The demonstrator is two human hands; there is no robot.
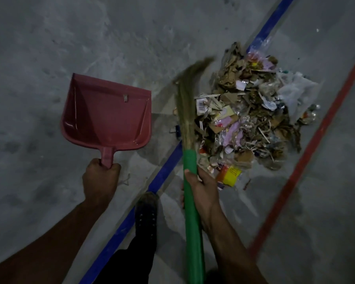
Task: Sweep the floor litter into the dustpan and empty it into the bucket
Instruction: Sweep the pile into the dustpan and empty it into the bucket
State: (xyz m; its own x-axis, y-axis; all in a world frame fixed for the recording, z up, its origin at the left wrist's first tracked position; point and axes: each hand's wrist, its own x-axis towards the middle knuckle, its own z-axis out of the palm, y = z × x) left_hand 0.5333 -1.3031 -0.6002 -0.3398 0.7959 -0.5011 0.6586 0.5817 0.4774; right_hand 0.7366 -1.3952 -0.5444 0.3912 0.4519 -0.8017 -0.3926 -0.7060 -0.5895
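Observation:
A red plastic dustpan (pixel 107 115) is held above the grey floor at centre left, its inside bare. My left hand (pixel 100 179) is shut on its short handle. My right hand (pixel 201 187) grips the green handle of a grass broom (pixel 190 201). The broom's brown bristles (pixel 186 103) reach up along the left side of the litter pile (pixel 252 117), their tip blurred. The pile is a heap of torn cardboard, paper scraps, wrappers and clear plastic bags, lying to the right of the dustpan. No bucket is in view.
A blue tape line (pixel 268 27) runs diagonally across the concrete floor under the pile. A red tape line (pixel 307 152) frames the floor to the right. My dark shoe (pixel 146 210) stands on the blue line between my arms. A small dark object (pixel 177 130) lies left of the bristles.

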